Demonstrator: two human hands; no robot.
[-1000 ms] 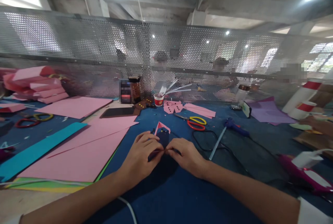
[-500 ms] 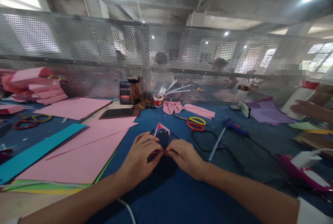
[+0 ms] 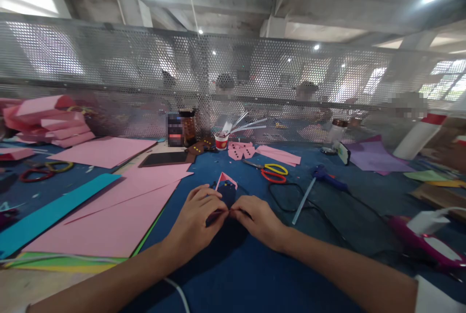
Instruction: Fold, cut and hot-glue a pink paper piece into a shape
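My left hand (image 3: 200,216) is closed, its thumb and forefinger pinching a small folded paper piece (image 3: 215,216) that is in shadow and mostly hidden. Fingertip to fingertip with it, my right hand (image 3: 257,218) is also closed in a pinch at the right end of that piece. Just past my fingers stands a bent pink paper strip (image 3: 226,177), peaked like a small roof. I cannot tell whether the strip joins the piece in my hands. Scissors (image 3: 273,173) with red and yellow handles lie beyond my right hand.
Pink sheets (image 3: 120,211) and a blue strip (image 3: 54,213) cover the left side. A blue glue gun (image 3: 327,177) with its cord lies right. Behind are a paper cup (image 3: 221,142) of sticks and dotted pink pieces (image 3: 241,150). A perforated screen (image 3: 233,60) closes the back.
My hands keep almost the same pinch and position. At the far right, another person's hand has moved away from the white roll with the red end.
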